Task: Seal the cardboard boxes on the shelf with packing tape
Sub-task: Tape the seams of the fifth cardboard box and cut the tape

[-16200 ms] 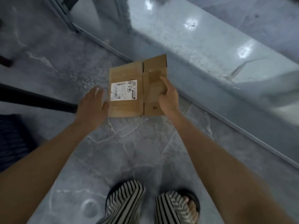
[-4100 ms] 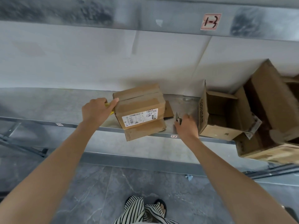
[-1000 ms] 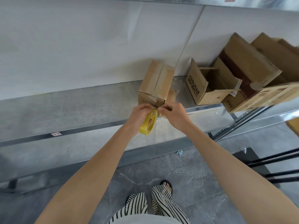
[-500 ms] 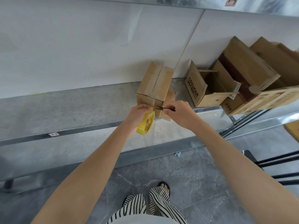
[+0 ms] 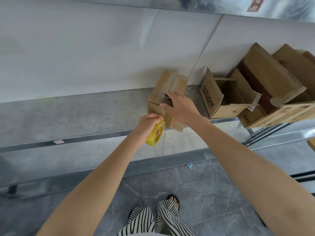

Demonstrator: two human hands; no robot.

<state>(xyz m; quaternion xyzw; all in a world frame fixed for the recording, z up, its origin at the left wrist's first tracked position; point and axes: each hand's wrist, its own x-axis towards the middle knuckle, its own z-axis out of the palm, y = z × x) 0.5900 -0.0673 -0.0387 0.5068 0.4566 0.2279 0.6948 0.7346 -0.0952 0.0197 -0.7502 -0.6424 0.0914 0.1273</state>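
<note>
**Grey metal shelf, small box at its front edge**

On the shelf [image 5: 76,116], under a white wall, the right hand [image 5: 181,107] lies on top of the small box [image 5: 177,84]. Its fingers [image 5: 170,95] are laid out flat and the thumb points toward 9 o'clock. A small dark thing shows at the fingertips; I cannot tell whether it is pinched. The left hand [image 5: 147,126] is wrapped round the yellow tape roll [image 5: 156,135], just beside the box's near face at 7 o'clock. The top seam runs from 7 toward 1 o'clock, so the tape would likely be drawn along that line. An open box [image 5: 213,99] stands at 3 o'clock.
</note>
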